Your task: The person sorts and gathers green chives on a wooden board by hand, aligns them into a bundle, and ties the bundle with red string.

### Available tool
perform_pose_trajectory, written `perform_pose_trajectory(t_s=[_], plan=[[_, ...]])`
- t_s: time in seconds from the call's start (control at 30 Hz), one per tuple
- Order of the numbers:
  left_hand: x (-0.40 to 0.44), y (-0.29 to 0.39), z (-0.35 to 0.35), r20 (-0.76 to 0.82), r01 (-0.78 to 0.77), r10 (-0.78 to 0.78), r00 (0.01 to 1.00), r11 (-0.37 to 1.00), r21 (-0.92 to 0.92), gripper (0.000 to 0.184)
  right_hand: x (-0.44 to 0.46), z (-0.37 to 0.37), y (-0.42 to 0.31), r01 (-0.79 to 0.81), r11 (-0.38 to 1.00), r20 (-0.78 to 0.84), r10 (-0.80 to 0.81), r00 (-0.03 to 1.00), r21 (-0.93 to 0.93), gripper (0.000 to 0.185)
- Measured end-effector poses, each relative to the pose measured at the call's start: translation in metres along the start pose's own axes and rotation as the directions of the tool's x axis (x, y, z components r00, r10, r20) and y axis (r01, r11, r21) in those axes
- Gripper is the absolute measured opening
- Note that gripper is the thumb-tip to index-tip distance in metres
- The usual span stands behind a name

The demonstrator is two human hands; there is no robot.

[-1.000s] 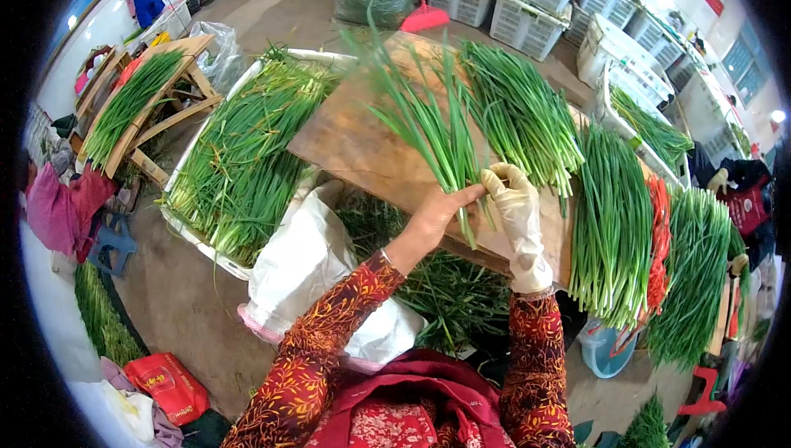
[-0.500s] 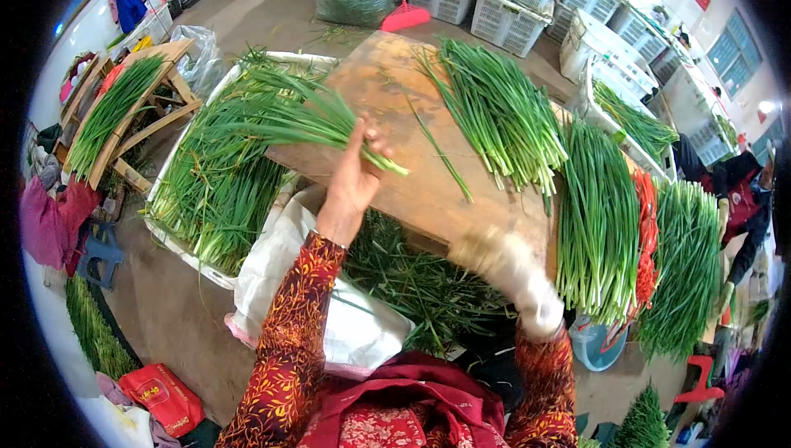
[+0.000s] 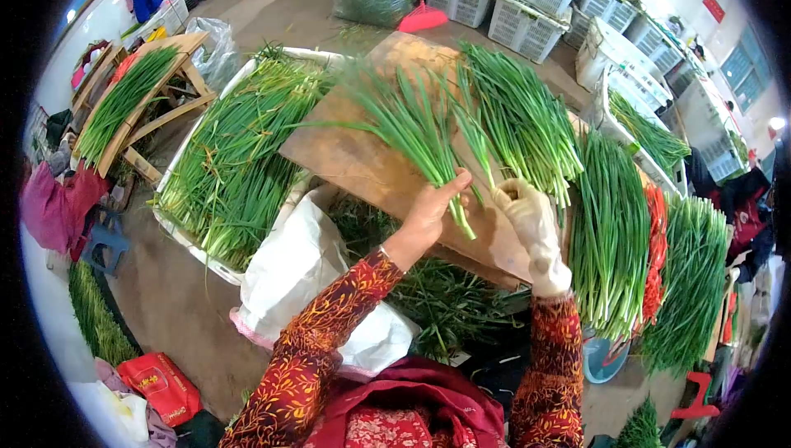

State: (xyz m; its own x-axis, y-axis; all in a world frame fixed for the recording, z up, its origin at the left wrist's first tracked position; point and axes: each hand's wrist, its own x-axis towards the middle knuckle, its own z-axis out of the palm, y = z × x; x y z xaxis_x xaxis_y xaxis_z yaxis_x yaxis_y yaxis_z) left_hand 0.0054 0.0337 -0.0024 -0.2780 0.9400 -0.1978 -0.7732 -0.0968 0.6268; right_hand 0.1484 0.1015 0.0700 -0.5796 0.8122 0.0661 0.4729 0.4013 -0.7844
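My bare left hand (image 3: 428, 216) is closed around the lower part of a small bunch of garlic chives (image 3: 422, 139), with the pale stem ends sticking out below the fingers and the leaves fanning up and away. My right hand (image 3: 529, 221), in a whitish glove, pinches the lower end of a few separate chives (image 3: 475, 137) just right of that bunch. Both hands are over a worn wooden board (image 3: 342, 156). A larger pile of chives (image 3: 523, 119) lies at the board's right side, stems toward me.
To the left, a white crate (image 3: 169, 170) is heaped with chives. A white sack (image 3: 288, 271) and loose dark leaves (image 3: 445, 300) sit below the board. At right are more chives (image 3: 608, 238) and red ties (image 3: 655, 217). Stacked crates (image 3: 527, 24) stand behind.
My left hand has moved right with its bunch, which now points more upright. My right hand has risen to the board and closed on the few chives. The view has shifted slightly.
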Motion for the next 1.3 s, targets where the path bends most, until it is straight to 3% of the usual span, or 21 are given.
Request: perform_pose_trajectory(t_s=[0.03,0.07,0.13,0.2,0.3,0.47,0.53,0.6,0.7,0.73,0.8,0.83,0.93,1.0,1.03,1.07,1.13,1.17,1.2,1.27,1.3], plan=[[0.002,-0.002,0.001,-0.019,-0.02,0.02,1.0,0.999,0.026,0.027,-0.01,0.002,-0.011,-0.124,0.992,0.039,0.123,0.992,0.02,0.02],[0.003,-0.004,0.001,-0.038,-0.039,0.041,0.998,0.998,0.054,0.026,-0.017,0.008,-0.009,-0.126,0.992,0.044,0.125,0.991,0.023,0.02],[0.001,-0.003,0.0,0.005,-0.039,0.039,0.999,0.998,0.044,0.026,-0.029,0.017,0.0,0.058,0.997,-0.001,-0.058,0.998,0.043,0.02],[-0.005,0.001,0.002,0.039,0.073,-0.073,0.997,0.997,0.007,0.024,-0.031,0.017,0.001,-0.045,0.989,0.07,0.036,0.997,0.138,0.022],[-0.021,0.009,0.014,0.016,0.019,-0.021,1.0,0.993,0.121,0.021,-0.024,0.018,0.002,-0.014,0.896,-0.007,0.019,1.0,0.445,0.025],[-0.027,0.007,0.018,0.094,0.027,-0.039,0.995,0.991,0.129,0.022,-0.003,0.032,0.002,0.162,0.867,-0.155,-0.099,0.983,0.471,0.025],[-0.033,0.014,0.024,0.06,0.031,-0.041,0.997,0.986,0.165,0.022,-0.001,0.03,-0.005,0.016,0.8,-0.074,0.035,0.997,0.599,0.023],[-0.029,0.018,0.017,0.048,0.027,-0.034,0.998,0.99,0.14,0.022,-0.002,0.028,-0.008,0.031,0.768,-0.096,0.039,0.995,0.64,0.021],[-0.02,0.026,0.005,0.069,0.06,-0.063,0.996,0.998,0.032,0.02,-0.013,0.025,-0.012,0.036,0.471,-0.057,0.029,0.998,0.881,0.015],[-0.018,0.03,0.003,0.107,0.093,-0.088,0.99,0.995,-0.047,0.018,-0.021,0.026,-0.016,0.034,0.473,-0.054,0.029,0.998,0.881,0.015],[-0.02,0.037,0.004,0.138,0.086,-0.074,0.988,0.993,-0.078,0.015,-0.041,0.024,-0.026,0.191,0.704,-0.195,-0.076,0.978,0.684,0.013],[-0.022,0.04,0.005,0.125,0.064,-0.062,0.99,0.998,-0.013,0.015,-0.049,0.027,-0.018,0.277,0.703,-0.223,-0.17,0.96,0.655,0.012],[-0.033,0.046,0.014,0.1,0.024,-0.036,0.994,0.992,0.121,0.019,-0.086,0.03,-0.015,0.229,0.732,-0.211,-0.119,0.97,0.642,0.013],[-0.03,0.047,0.006,0.089,0.009,-0.026,0.996,0.982,0.186,0.024,-0.109,0.024,0.001,0.14,0.65,-0.091,-0.109,0.99,0.746,0.01],[-0.021,0.052,-0.008,0.061,-0.029,0.02,0.998,0.989,0.144,0.023,-0.123,0.022,-0.004,0.035,0.528,0.018,-0.096,0.995,0.849,0.01],[-0.014,0.057,-0.02,0.032,-0.072,0.069,0.997,0.992,0.104,0.023,-0.135,0.011,-0.005,-0.142,0.569,0.26,-0.132,0.957,0.81,0.013],[-0.015,0.068,-0.022,0.094,-0.075,0.068,0.993,0.995,0.071,0.022,-0.139,0.006,0.008,-0.295,0.931,0.663,0.082,0.744,0.216,0.019],[-0.017,0.07,-0.022,0.157,-0.064,0.057,0.986,0.997,0.043,0.022,-0.129,-0.001,-0.012,-0.063,0.961,0.673,0.235,0.702,-0.269,0.026],[-0.02,0.069,-0.018,0.162,-0.057,0.048,0.986,0.997,0.054,0.022,-0.13,0.008,0.017,0.118,0.962,0.53,0.032,0.848,-0.247,0.034],[-0.029,0.061,-0.01,0.149,-0.016,0.015,0.989,1.0,0.009,0.022,-0.108,0.009,0.017,-0.074,0.983,0.263,0.028,0.964,0.166,0.036],[-0.03,0.053,-0.011,0.199,-0.019,0.021,0.98,1.0,-0.013,0.024,-0.094,0.005,0.004,-0.131,0.962,0.233,0.074,0.97,0.241,0.035]])
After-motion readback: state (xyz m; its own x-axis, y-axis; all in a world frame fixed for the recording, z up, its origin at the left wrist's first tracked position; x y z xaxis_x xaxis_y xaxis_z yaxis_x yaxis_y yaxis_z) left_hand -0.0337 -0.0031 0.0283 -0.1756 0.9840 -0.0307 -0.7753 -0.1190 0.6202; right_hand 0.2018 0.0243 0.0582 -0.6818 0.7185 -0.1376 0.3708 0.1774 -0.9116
